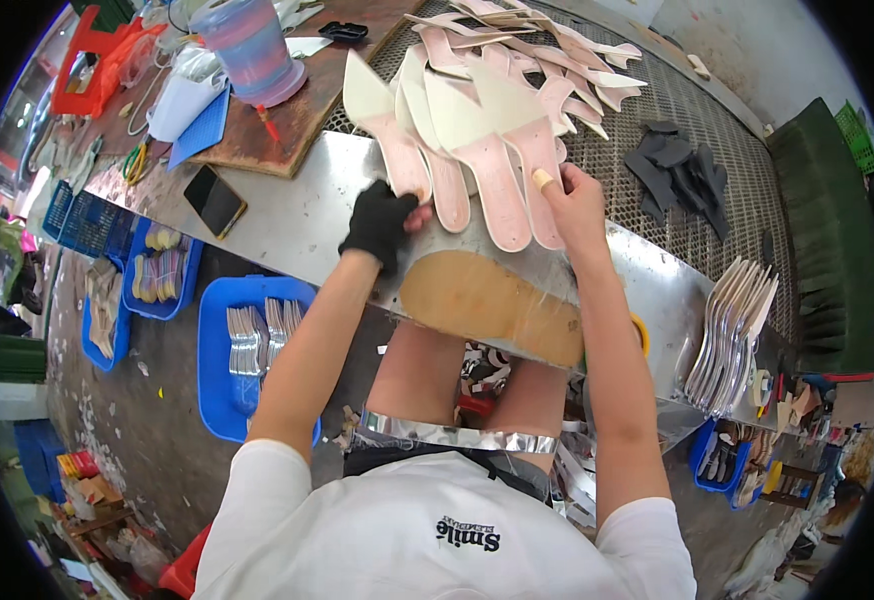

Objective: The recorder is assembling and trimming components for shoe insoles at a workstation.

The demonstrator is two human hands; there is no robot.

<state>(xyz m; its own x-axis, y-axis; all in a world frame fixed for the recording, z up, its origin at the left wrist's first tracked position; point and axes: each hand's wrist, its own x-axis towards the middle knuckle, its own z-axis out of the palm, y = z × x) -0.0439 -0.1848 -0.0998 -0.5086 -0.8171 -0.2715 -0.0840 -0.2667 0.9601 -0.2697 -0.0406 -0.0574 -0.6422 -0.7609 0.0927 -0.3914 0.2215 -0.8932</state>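
Note:
Several pale pink shoe insoles with cream pointed toes lie fanned out on the metal-topped bench in front of me. My left hand (382,225), in a black glove with bare fingertips, is closed at the heel end of the leftmost insole (393,145). My right hand (579,215) is bare, with a tan wrap on one finger. Its fingers pinch the edge of the rightmost fanned insole (539,185) near the heel. Between the hands, other insoles (497,190) overlap, heels toward me. A heap of similar insoles (557,50) lies behind them on the mesh.
A worn brown board (487,300) sits at the bench's near edge. Dark grey pieces (677,170) lie on the mesh (747,200). Silvery stacked insoles (732,335) stand right. A phone (215,200), plastic jug (247,50) and blue basin (219,375) are left.

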